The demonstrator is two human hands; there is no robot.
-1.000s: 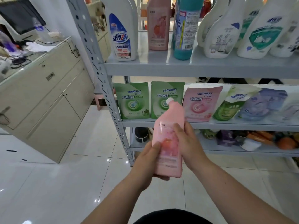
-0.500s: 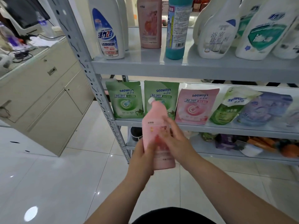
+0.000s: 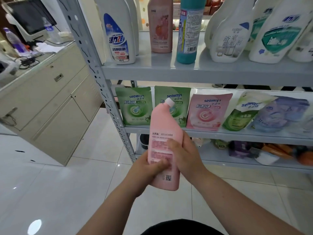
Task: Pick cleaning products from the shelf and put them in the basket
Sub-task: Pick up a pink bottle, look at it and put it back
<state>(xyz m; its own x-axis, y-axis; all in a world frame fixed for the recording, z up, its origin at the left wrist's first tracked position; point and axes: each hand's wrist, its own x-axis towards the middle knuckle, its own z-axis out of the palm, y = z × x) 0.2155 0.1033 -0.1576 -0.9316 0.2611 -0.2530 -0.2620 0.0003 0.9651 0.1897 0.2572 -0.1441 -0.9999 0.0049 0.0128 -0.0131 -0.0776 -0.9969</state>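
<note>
Near grey metal shelf (image 3: 203, 72) | left hand (image 3: 145, 168), right hand (image 3: 184, 155): fingers (image 3: 172, 144) curled round smooth pink bent-neck plastic bottle (image 3: 162, 126)

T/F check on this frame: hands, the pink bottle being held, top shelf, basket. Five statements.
1. Left hand and right hand both grip the held bottle. True.
2. Its cap is off. False: the white cap is on.
3. A teal bottle stands on the top shelf. True.
4. The basket is in view. False: none shows.
5. A second pink bottle stands on the top shelf. True.
</note>
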